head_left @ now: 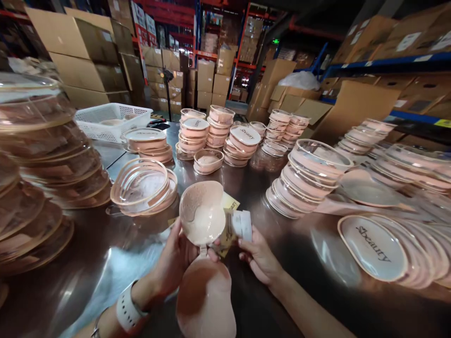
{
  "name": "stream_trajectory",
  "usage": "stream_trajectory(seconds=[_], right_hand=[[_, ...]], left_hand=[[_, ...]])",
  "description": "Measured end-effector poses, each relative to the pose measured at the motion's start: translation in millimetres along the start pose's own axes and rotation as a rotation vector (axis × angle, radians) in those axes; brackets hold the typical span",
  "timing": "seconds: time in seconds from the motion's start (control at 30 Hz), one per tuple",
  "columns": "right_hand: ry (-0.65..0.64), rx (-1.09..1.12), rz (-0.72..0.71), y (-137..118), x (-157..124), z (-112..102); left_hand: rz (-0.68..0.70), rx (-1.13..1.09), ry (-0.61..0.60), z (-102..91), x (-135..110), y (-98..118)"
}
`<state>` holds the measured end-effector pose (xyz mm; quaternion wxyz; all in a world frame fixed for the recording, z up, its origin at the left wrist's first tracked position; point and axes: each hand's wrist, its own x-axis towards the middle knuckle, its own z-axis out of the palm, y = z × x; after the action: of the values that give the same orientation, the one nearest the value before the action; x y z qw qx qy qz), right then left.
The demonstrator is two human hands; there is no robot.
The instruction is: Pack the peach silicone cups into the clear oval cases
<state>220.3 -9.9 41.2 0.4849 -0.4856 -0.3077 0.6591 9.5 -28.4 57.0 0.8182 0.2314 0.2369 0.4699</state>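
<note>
My left hand (181, 246) is closed around the middle of a pale pink stick-on bra (202, 211). Its two smooth, rounded cups are joined by a small clasp, one cup above my fingers and the other hanging toward me. Behind the upper cup a gold printed card (231, 203) pokes out, partly hidden; which hand bears it I cannot tell. In my right hand (260, 253), between thumb and fingers, is a small whitish packet (242, 225) right beside the bra. Its contents are too blurred to make out.
Stacked clear oval cases (306, 173) with pink contents stand on the dark shiny table (260, 300), on both sides and behind. Open cases (141, 185) lie at left. A white basket (112, 124) sits at back left. Lids marked "beauty" (373, 246) lean at right. Cartons (84, 51) rise beyond.
</note>
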Motion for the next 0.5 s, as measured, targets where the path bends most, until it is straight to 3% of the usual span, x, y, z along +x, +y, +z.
stream_trajectory(seconds=[0.17,0.33,0.5], right_hand=[[0.077,0.041,-0.065,-2,3,0],[0.121,0.01,-0.04,-1,9,-4],[0.081,-0.068,-0.053,2,15,-7]], left_hand=[[0.007,0.09,-0.005,-0.5,-1,-5],[0.002,0.088,0.002,-3.3,1,-6],[-0.018,0.064,-0.004,-4.3,1,-8]])
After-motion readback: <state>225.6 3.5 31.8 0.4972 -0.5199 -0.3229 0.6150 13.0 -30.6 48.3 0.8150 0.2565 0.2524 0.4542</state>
